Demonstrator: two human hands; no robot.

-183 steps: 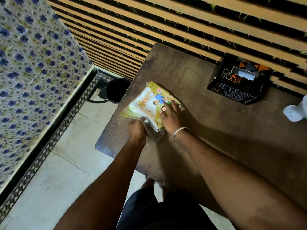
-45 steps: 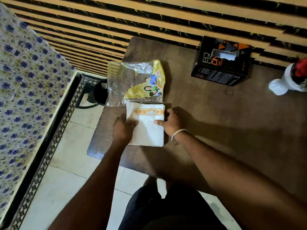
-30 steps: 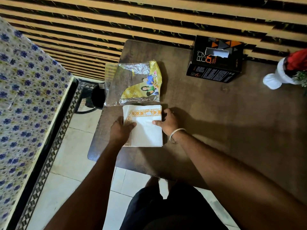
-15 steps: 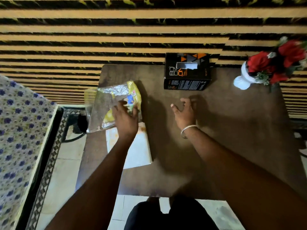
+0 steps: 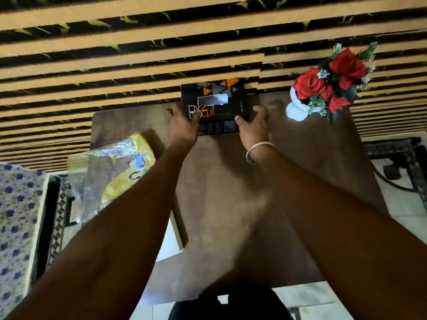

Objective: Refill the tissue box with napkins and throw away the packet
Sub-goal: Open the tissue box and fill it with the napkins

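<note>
The black tissue box (image 5: 216, 105), with orange triangles and a slot on top, stands at the table's far edge against the slatted wall. My left hand (image 5: 182, 128) clasps its left side and my right hand (image 5: 253, 128), with a silver bangle on the wrist, clasps its right side. The emptied yellow and clear napkin packet (image 5: 115, 172) lies flat at the table's left edge. Beneath my left forearm only a strip of the white napkin stack (image 5: 170, 239) shows; the rest is hidden.
A white vase of red roses (image 5: 323, 88) stands at the far right of the brown table (image 5: 231, 192). A bed with a blue-flowered sheet (image 5: 13, 227) is close on the left. Tiled floor shows right of the table.
Both hands left the napkin stack and reached forward. The left hand passed over the packet. Now both hold the sides of the tissue box. The view tilted up toward the wall.
</note>
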